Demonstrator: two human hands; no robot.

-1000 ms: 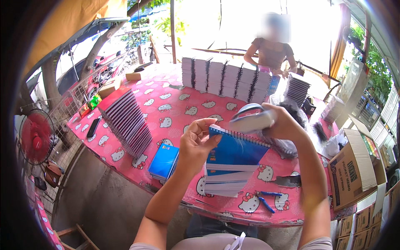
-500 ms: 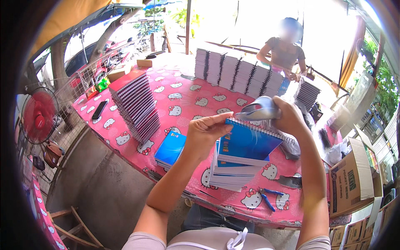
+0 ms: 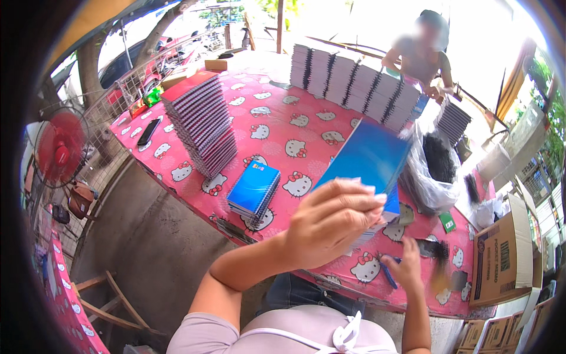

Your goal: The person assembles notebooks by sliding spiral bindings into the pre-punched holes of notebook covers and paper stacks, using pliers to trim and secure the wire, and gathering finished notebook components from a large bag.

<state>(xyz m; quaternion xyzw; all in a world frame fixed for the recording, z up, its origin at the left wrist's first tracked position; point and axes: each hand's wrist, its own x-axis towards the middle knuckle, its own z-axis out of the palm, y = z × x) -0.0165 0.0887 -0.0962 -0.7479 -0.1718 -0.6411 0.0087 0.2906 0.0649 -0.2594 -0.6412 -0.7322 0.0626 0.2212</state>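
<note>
A large blue spiral notebook (image 3: 370,154) is tilted up in front of me, over a stack of notebooks with white page edges. My left hand (image 3: 339,218) is closed on its near end, and the fingers cover the spiral there. By the table's near edge, my right hand (image 3: 405,268) has thumb and fingers apart, over a blue-handled hand tool (image 3: 388,275); whether it touches the tool is not clear. Left of my left hand lies a small stack of blue spiral notebooks (image 3: 254,187).
A tall stack of red-covered spiral notebooks (image 3: 203,127) stands at left, near a phone (image 3: 150,131). White notebook blocks (image 3: 354,85) line the far side, where a person (image 3: 421,56) works. A plastic bag of black coils (image 3: 433,171) and a cardboard box (image 3: 504,251) are right.
My right hand has left the notebook's spiral, no longer holds the shiny grey-blue object, and has come down to the blue-handled tool. My left hand has moved right and nearer, with the notebook.
</note>
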